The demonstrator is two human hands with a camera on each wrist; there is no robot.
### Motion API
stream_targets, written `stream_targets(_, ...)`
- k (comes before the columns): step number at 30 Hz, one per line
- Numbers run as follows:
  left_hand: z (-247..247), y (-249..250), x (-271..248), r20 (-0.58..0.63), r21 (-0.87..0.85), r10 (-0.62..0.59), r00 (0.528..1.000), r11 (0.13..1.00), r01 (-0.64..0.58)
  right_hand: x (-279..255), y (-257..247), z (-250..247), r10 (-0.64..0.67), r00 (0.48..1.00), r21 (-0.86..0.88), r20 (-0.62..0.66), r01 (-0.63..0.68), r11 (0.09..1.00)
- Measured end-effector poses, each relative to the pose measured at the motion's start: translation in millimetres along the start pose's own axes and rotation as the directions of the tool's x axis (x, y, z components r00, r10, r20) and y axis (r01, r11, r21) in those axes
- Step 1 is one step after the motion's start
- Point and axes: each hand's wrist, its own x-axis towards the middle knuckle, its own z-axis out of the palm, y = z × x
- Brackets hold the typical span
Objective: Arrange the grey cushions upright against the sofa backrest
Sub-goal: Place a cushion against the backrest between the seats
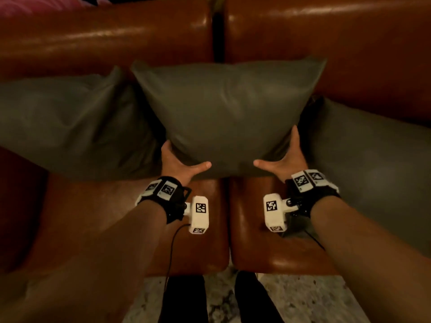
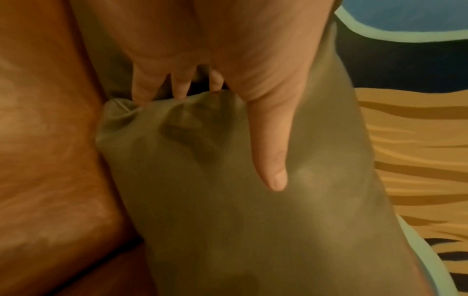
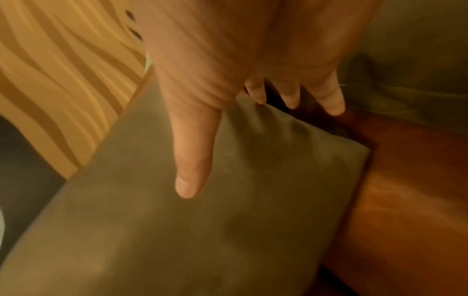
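Holding middle grey square fabric cushion (image 1: 224,113) by lower corners, over seam between brown leather sofa seats, top leaning on brown leather sofa backrest (image 1: 326,38). Left hand (image 1: 178,163) and right hand (image 1: 285,159) each clasp corner, thumb in front, fingers behind. We should seat bottom edge far back, then let go evenly so it stands centred between left grey cushion (image 1: 65,122) and right grey cushion (image 1: 377,164).

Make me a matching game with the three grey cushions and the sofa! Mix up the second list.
Things:
1. middle cushion
2. left cushion
3. right cushion
4. sofa

Descriptions:
A. brown and shiny
B. gripped by both hands
C. leaning at the left, untouched
D. leaning at the right, untouched

Pairs: 1-B, 2-C, 3-D, 4-A
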Motion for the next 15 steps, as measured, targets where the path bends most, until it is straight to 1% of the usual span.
stream_targets(2, 3.1, 2.0, 11.9, -0.033, 0.015, -0.011, 0.999, 1.000, 0.011, 5.6, 10.8, 5.4, 0.041, 0.999, -0.012, 0.009, -0.041, 0.999)
stream_targets(5, 3.3, 9.9, 26.1, -0.065, 0.014, -0.033, 0.997, 0.999, 0.034, 23.0, 12.6, 6.9, 0.105, 0.994, 0.034, -0.034, -0.104, 0.994)
stream_targets(7, 2.9, 13.2, 34.9, -0.061, 0.025, -0.042, 0.997, 0.999, 0.044, 39.1, 11.0, 4.8, 0.174, 0.983, 0.066, -0.063, -0.170, 0.983)
stream_targets(9, 4.1, 14.2, 44.8, -0.041, 0.034, -0.047, 0.998, 0.998, 0.048, 50.6, 8.8, 3.3, 0.198, 0.978, 0.083, -0.064, -0.192, 0.978)
stream_targets(12, 8.6, 14.1, 51.2, -0.024, -0.004, -0.044, 0.999, 0.999, 0.044, 52.4, 5.9, 6.1, 0.114, 0.993, 0.151, -0.045, -0.106, 0.983)
stream_targets(15, 7.5, 2.6, 44.9, -0.009, -0.038, -0.030, 1.000, 0.999, 0.029, 39.1, 9.5, 13.1, 0.005, 0.996, 0.187, -0.094, 0.012, 0.982)
